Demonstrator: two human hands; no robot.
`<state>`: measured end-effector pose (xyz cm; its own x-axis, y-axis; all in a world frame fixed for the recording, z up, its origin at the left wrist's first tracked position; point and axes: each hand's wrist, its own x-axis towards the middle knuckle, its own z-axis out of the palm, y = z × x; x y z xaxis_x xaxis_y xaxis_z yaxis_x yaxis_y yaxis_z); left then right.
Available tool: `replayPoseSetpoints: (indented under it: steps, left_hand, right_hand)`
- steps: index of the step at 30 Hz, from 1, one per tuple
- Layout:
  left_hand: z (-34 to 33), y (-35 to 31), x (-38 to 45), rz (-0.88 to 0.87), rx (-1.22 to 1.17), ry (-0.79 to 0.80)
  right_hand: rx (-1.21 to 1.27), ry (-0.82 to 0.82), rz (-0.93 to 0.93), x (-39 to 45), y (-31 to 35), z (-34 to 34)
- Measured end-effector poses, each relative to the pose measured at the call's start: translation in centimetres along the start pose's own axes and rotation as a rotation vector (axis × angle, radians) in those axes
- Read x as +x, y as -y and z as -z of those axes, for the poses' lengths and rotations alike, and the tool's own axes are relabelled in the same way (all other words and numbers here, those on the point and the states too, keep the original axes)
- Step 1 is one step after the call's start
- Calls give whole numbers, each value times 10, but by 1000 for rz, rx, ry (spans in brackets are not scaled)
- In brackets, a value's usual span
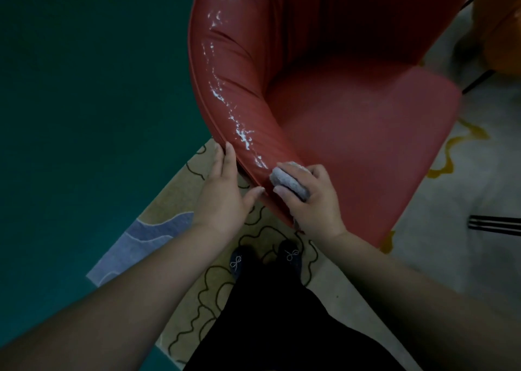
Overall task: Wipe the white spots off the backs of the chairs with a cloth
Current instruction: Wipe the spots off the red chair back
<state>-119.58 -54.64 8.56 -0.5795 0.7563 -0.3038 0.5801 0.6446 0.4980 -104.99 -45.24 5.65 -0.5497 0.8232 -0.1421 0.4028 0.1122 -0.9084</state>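
The wiping looks barely begun: the right hand (313,198) grips a grey cloth (289,183) at the near end of the white spots (225,100) on the red chair (352,133), while the left hand (225,184) rests open on its edge.

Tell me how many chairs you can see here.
2. The red chair stands right in front of the person, its streaked back held by both hands. An orange chair shows partly at the top right edge. Others may be out of view.
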Motion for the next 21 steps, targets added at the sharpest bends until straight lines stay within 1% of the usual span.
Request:
replayPoseSetpoints:
  steps: [1,3,4,6,7,9,10,11,13,14,15,16,17,20,21]
  left_hand:
    - [1,-1,0,4,7,4]
    - [2,-3,0,10,25,12]
    - [3,-4,0,13,37,16]
    - [5,-6,0,19,57,27]
    - [6,-7,0,22,64,34]
    - [6,-7,0,29,66,40]
    - [6,-8,1,31,64,40]
    - [7,-8,1,32,59,40]
    - [6,-7,1,33,44,41]
    - [6,-7,1,34,32,39]
    - [5,-6,1,34,21,36]
    - [5,-5,0,35,10,31]
    - [4,-4,0,37,-1,25]
    - [0,-3,-1,39,-45,-4]
    - [-1,-3,-1,41,-66,-12]
  right_hand:
    - [-2,1,13,1,-2,-2]
    - [94,-48,-92,12,-3,-7]
    - [153,-86,-176,20,-3,-8]
    - [151,-123,-239,24,-4,-9]
    - [110,-111,-190,19,-4,-8]
    - [-4,-32,28,4,-5,-10]
    - [-30,21,100,0,-6,-11]
    - [-23,34,95,3,-6,-10]
    - [57,-27,-56,21,-3,-12]
    - [118,-74,-164,29,1,-12]
    - [149,-116,-229,34,1,-13]
    - [161,-133,-241,33,2,-13]
    - [135,-126,-186,28,3,-11]
    - [13,27,99,3,-1,-10]
    - [19,29,103,6,-2,-10]
